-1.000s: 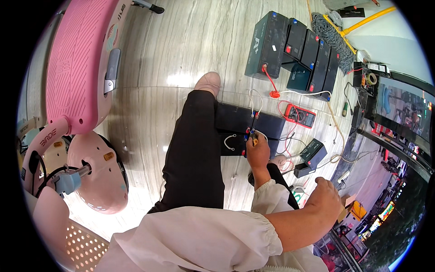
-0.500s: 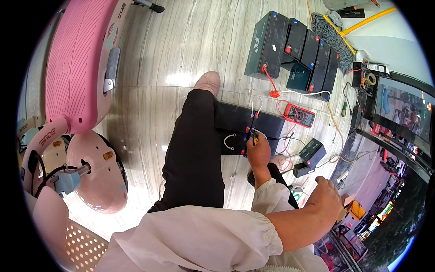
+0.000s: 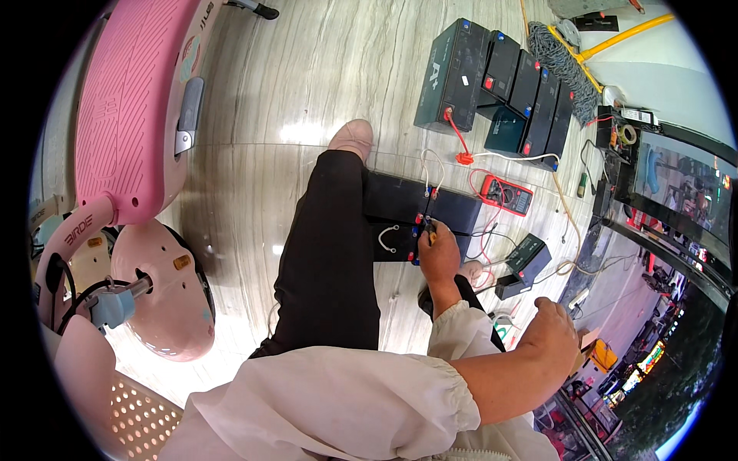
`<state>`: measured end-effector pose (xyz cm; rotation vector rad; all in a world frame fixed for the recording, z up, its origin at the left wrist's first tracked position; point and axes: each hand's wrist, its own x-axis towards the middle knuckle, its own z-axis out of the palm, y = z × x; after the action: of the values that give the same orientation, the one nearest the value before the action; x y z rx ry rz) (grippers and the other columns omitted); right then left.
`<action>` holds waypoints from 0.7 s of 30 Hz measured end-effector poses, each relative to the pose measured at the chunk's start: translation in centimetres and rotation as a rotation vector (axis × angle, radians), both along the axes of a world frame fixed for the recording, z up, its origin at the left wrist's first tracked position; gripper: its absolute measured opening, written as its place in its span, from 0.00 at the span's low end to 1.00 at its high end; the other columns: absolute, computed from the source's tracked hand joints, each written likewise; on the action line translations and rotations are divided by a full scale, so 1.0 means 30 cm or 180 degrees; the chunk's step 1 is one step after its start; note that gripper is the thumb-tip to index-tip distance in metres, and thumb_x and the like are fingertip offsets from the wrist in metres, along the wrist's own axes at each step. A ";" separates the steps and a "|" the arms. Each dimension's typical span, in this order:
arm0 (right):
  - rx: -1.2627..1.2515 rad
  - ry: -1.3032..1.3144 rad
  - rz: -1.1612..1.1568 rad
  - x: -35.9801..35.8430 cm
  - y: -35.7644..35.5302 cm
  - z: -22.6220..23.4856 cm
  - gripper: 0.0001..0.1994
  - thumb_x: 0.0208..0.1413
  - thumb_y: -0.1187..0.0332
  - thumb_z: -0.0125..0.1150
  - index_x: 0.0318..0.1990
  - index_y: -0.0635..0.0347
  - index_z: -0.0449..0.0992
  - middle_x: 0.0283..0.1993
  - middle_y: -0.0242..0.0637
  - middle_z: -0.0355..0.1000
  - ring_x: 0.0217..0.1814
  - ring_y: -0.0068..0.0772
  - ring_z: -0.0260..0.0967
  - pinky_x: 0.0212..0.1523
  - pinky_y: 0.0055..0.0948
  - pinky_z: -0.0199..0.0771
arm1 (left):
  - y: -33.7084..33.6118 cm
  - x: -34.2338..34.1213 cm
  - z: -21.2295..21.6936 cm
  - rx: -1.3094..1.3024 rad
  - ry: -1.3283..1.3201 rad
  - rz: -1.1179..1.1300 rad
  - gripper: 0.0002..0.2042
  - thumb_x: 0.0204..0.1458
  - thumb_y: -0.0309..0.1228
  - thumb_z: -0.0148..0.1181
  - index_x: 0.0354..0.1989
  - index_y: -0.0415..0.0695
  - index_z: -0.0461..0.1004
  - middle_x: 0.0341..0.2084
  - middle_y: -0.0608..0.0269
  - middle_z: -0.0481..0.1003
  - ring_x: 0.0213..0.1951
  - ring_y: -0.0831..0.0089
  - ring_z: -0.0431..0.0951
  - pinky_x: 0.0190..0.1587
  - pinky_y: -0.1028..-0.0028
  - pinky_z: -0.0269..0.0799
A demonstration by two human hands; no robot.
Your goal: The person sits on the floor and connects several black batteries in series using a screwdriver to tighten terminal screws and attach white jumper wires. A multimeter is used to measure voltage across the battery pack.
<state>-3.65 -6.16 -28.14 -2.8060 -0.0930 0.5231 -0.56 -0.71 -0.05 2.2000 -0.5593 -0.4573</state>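
Observation:
My right hand [image 3: 440, 253] is closed round a small screwdriver [image 3: 432, 237] with a yellow and black handle. Its tip is at the terminals between the black batteries [image 3: 396, 198] grouped on the floor; whether it touches a screw is too small to tell. A white wire loop [image 3: 433, 165] reaches two terminals on the far side of the group. On the nearer left battery [image 3: 392, 255] lies a short curved white lead [image 3: 382, 240]. My left forearm crosses in front, and my left hand [image 3: 552, 334] hangs bent at the right, its fingers mostly hidden.
Beyond the group stand several more black batteries [image 3: 453, 73], one with a red lead. A red multimeter [image 3: 507, 195] with probe wires and a small black box [image 3: 529, 260] lie to the right. A pink scooter [image 3: 134, 107] fills the left. A mop [image 3: 565, 69] is at the back right.

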 end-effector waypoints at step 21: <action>-0.0096 -0.0168 0.0175 0.004 0.007 0.008 0.17 0.55 0.64 0.65 0.53 0.50 0.78 0.44 0.46 0.76 0.43 0.53 0.78 0.41 0.47 0.79 | 0.015 0.005 0.009 0.0020 0.0005 -0.0045 0.15 0.54 0.32 0.58 0.47 0.41 0.80 0.38 0.64 0.79 0.43 0.66 0.76 0.45 0.62 0.67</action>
<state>-3.53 -5.94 -27.90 -2.8541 -0.1750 0.4667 -0.42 -0.26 0.22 2.2028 -0.5735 -0.4689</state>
